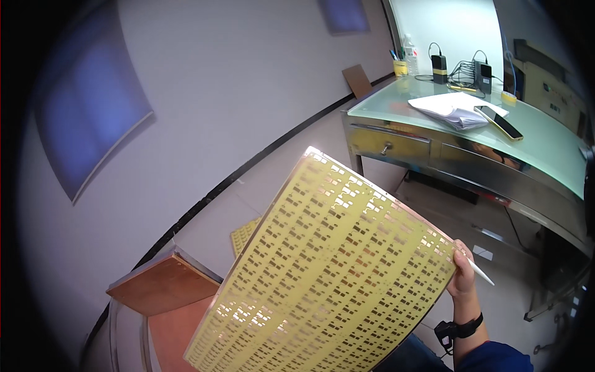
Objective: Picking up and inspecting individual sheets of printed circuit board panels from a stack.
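The sleeve (498,358), toward half past four, was blue; a black wrist strap (469,327) carried a boxy black module (444,332) toward its nine o'clock side.

blocked across the middle by the patterned yellow panel (338,263); passable above it, before the wall (242,80), left of the tabletop (387,99).
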`<action>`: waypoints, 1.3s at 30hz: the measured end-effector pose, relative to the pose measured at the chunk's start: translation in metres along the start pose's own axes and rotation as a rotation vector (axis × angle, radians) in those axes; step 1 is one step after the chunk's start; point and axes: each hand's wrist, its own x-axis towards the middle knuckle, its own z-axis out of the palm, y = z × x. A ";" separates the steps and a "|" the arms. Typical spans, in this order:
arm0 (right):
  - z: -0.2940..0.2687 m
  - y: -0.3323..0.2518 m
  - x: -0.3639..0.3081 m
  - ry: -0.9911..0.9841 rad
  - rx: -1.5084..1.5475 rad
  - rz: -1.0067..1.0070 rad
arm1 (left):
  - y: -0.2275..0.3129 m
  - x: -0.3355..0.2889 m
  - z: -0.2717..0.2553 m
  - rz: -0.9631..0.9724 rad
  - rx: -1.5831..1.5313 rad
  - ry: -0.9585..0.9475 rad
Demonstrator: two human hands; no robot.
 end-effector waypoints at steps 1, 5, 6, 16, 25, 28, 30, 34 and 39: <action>-0.001 -0.002 0.001 -0.006 0.003 0.001 | 0.001 -0.001 -0.001 -0.005 0.000 0.022; -0.014 -0.024 0.018 -0.149 -0.109 0.093 | 0.006 0.002 -0.011 0.027 0.023 0.018; -0.013 -0.031 0.023 -0.147 -0.166 0.154 | 0.008 0.003 -0.014 0.071 0.017 -0.027; -0.026 -0.032 0.051 -0.154 -0.529 0.023 | 0.057 0.011 0.010 0.347 0.142 0.232; -0.015 0.011 0.052 -0.384 0.196 0.094 | 0.040 0.202 -0.116 -0.108 0.098 -0.656; -0.008 0.014 0.046 -0.303 0.183 0.159 | 0.045 0.144 -0.046 0.194 -0.010 -0.504; -0.006 0.007 0.038 -0.246 0.151 0.174 | 0.063 0.120 -0.014 -0.154 -0.318 -0.322; 0.005 0.008 0.022 -0.136 0.078 0.253 | 0.057 0.142 -0.045 -0.195 -0.333 -0.630; 0.054 -0.006 0.001 0.068 -0.021 0.472 | 0.057 0.081 -0.017 -0.064 -0.381 -0.510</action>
